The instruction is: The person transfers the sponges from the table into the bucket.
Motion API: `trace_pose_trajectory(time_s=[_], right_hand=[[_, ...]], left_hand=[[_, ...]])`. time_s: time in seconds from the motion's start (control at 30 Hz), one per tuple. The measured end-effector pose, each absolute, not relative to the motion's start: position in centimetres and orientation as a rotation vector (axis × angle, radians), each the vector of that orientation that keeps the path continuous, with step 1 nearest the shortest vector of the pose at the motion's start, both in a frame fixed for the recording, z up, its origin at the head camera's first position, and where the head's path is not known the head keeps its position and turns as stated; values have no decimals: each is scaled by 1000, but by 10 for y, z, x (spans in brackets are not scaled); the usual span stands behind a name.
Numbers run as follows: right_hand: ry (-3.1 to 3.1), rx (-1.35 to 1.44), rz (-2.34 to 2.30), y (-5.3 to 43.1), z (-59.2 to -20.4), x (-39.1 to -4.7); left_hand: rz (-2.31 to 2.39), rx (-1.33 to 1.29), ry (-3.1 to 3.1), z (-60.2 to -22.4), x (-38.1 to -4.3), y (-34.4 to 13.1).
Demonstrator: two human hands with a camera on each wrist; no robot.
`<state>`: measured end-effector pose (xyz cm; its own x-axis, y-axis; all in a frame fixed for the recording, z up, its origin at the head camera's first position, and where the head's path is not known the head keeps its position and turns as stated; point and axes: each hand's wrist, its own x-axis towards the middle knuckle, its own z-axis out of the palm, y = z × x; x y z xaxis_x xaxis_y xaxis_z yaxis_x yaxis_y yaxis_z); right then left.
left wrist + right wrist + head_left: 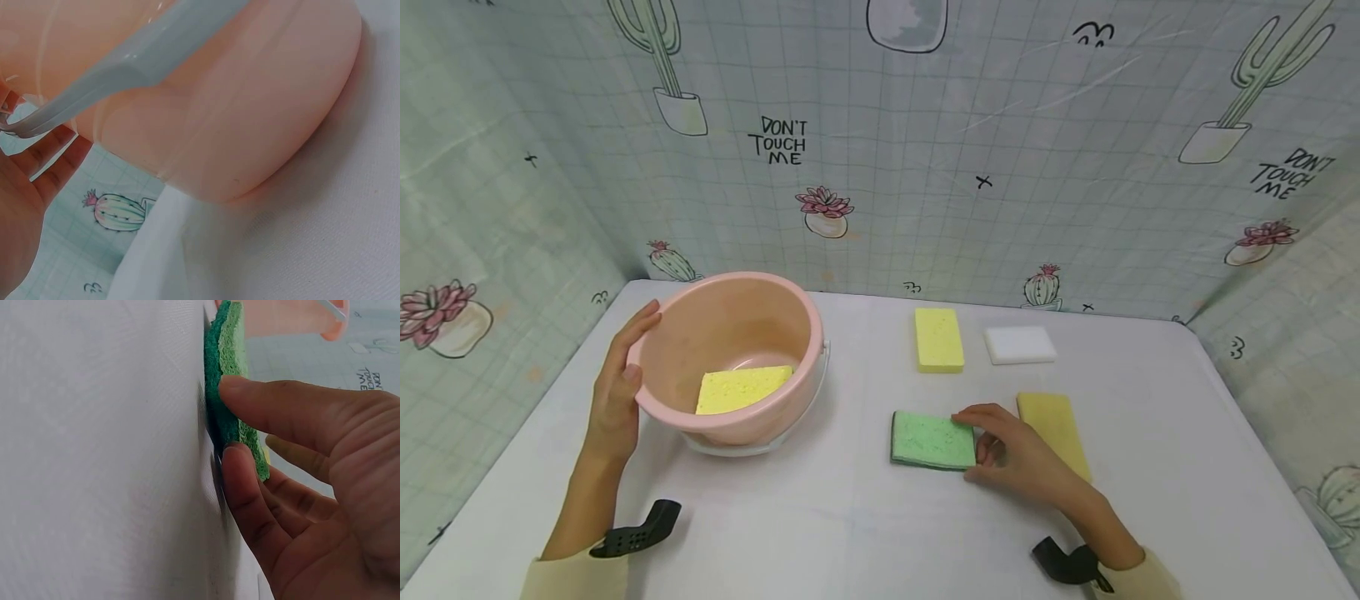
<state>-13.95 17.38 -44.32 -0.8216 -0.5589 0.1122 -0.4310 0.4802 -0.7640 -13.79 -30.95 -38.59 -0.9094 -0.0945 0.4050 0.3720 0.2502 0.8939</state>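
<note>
My left hand (616,392) grips the left rim of a pink bucket (808,383), fingers along its outer side. Inside the bucket lies a yellow sponge (741,390). In the left wrist view, the bucket's wall (250,106) and its grey handle (134,69) fill much of the picture, with the left fingers (62,165) against the wall. At the table's middle, my right hand (1018,458) pinches the right end of a green sponge (931,440). The right wrist view shows its dark green scouring layer (217,369) underneath, with thumb and fingers at its edge.
Behind the green sponge lie a yellow sponge (938,342) and a white sponge (1019,344). Another yellow sponge (1056,429) is just beyond the right hand, partly covered by it. A patterned curtain (925,167) surrounds the white table (865,533) at the back and sides.
</note>
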Motion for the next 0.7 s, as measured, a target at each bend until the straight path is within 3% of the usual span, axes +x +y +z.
trace_pose_trajectory(time_s=[0.7], right_hand=[[2674,-936,-1168,173,-435,-138]], left_hand=[[-1697,-247,-2140,-385,-137,-309]])
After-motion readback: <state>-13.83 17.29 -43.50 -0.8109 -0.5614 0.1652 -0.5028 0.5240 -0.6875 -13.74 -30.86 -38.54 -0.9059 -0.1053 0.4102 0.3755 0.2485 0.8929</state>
